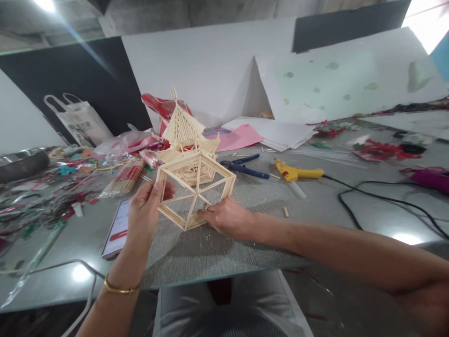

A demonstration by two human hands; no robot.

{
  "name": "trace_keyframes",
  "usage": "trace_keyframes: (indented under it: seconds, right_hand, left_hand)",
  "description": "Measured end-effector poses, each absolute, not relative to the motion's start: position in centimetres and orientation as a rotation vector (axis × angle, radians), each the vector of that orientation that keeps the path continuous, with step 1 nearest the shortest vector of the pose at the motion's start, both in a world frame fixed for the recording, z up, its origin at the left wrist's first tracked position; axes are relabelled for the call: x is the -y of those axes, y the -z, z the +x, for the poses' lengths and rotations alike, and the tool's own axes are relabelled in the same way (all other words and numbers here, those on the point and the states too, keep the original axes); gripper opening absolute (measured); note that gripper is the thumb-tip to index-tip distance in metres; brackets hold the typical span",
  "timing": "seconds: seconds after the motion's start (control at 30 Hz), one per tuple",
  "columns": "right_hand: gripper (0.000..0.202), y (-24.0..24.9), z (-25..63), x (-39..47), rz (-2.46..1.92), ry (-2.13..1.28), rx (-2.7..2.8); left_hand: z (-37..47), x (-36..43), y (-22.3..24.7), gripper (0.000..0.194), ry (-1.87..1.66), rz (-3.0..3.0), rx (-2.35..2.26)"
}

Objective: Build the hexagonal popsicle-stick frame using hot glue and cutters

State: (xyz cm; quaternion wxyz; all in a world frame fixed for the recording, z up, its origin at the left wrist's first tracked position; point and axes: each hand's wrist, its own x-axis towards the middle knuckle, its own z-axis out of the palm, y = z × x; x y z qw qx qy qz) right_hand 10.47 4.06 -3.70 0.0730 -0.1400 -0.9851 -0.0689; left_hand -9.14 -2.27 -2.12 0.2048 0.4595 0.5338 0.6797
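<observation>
Pale hexagonal frame of thin wooden sticks with spokes meeting at its centre (195, 196) is tilted up off the grey tabletop (315, 206), near the front edge, in the middle of the view. Left hand (147, 210) grasps the frame's left corner, thumb over the front of the stick, fingers wrapped behind. Right hand (228, 217) rests at the frame's lower right edge, fingertips pinching a stick near the bottom spoke; whether it grips tight or just steadies, cannot tell. Thin gold bangle (119, 288) on the left wrist. Just behind the frame, touching or nearly so, stands a tiered pagoda-shaped model of the same pale sticks (182, 135) with a pointed top. Left of the frame: a smartphone with a lit screen (117, 229) lying flat, partly under the left hand; further left a bundle of red-banded sticks in clear wrap (124, 179). Right of the frame: blue-handled pliers (243, 167), then a yellow glue gun (296, 172) lying on its side with a black cord (382, 201) trailing right. Behind the frame: pink paper sheet (242, 136), stacked white sheets (277, 131). Far left of the frame: white tote bag (82, 121) against the dark wall.
</observation>
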Motion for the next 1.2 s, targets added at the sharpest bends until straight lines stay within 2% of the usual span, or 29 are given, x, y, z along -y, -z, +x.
trace_keyframes:
  seconds: [0.23,0.33,0.43,0.6,0.87,1.07,1.2]
  right_hand:
    - [0.038,4.0,10.9,-3.6,-0.339,0.271,2.912]
    - [0.045,2.5,11.9,-3.5,-0.327,0.385,2.777]
    - [0.040,0.2,13.5,-4.3,-0.361,0.386,2.451]
    - [0.032,-2.3,15.6,-6.9,-0.500,0.180,2.021]
    - [0.028,-1.3,15.2,-7.6,-0.580,-0.086,2.089]
    - [0.034,-1.4,15.0,-7.7,-0.619,-0.219,2.077]
    - [0.037,-1.3,14.9,-7.9,-0.677,-0.485,2.027]
  left_hand:
    - [-9.0,2.3,2.1,0.027,-1.897,1.254,-1.495]
    - [-9.3,2.1,2.2,0.026,-1.906,1.185,-1.469]
    - [-9.7,1.9,2.3,0.023,-1.888,1.130,-1.409]
    - [-10.3,1.8,2.1,0.015,-1.919,0.963,-1.282]
    - [-10.2,1.9,1.7,0.012,-1.934,0.833,-1.246]
    - [-10.2,2.0,1.5,0.014,-1.935,0.814,-1.256]
    - [-10.2,2.0,1.6,0.015,-1.937,0.816,-1.252]
